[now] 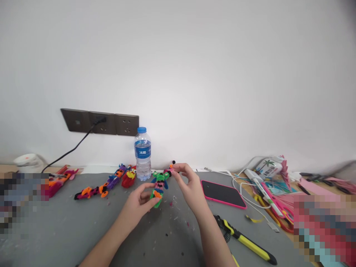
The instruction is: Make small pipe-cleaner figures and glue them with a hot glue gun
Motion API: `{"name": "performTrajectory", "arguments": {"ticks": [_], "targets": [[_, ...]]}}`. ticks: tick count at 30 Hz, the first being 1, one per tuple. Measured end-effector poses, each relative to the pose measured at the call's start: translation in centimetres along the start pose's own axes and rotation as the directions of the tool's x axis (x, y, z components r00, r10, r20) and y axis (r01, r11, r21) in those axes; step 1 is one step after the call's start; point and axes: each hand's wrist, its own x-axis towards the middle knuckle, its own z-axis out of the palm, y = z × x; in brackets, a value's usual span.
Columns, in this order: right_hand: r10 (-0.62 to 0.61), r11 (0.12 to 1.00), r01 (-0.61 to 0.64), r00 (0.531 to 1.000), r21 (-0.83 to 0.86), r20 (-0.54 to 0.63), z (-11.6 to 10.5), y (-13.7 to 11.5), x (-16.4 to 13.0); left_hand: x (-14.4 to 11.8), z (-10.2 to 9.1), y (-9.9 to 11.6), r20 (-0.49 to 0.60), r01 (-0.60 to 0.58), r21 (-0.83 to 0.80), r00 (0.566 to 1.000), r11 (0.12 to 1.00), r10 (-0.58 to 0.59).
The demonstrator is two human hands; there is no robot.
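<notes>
A green pipe-cleaner figure [160, 178], with pink, blue and orange parts, stands roughly upright above the grey mat. My left hand [137, 202] is closed around its lower part, thumb in front. Beside the figure's upper right, the thumb and forefinger of my right hand [189, 185] pinch a small fuzzy piece in pink, orange and black [171, 168]. Whether that piece is joined to the figure, I cannot tell. More fuzzy figures lie to the left: a purple and orange one [114, 178], a red and yellow one [128, 177] and a black and orange one [90, 191].
A water bottle [142, 155] stands behind my left hand, below wall sockets [114, 123]. On the right lie a pink-edged phone [222, 193], yellow-black pliers [247, 241], white cables [246, 198] and pink scissors [278, 207]. Small scraps dot the grey mat [69, 230].
</notes>
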Motion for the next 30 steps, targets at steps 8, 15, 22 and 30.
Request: {"name": "performTrajectory", "arguments": {"ticks": [8, 15, 22, 30], "targets": [[-0.037, 0.999, 0.039, 0.996, -0.021, 0.075, 1.9, 0.8, -0.3, 0.1, -0.2, -0.2, -0.084, -0.104, -0.065, 0.992, 0.992, 0.098], [-0.014, 0.999, 0.013, 0.999, 0.029, 0.041, 3.4, 0.3, -0.8, -0.1, -0.3, -0.2, -0.155, -0.211, -0.069, 0.968, 0.975, 0.199], [-0.077, 0.996, 0.076, 0.997, 0.037, 0.021, 3.1, -0.6, -0.8, -0.2, -0.4, 0.0, -0.138, -0.234, -0.039, 0.964, 0.971, 0.227], [0.028, 0.970, -0.034, 0.999, 0.242, 0.027, 3.3, -0.4, -0.9, -0.5, -0.3, 0.2, -0.154, -0.219, -0.077, 0.966, 0.973, 0.206]]}}
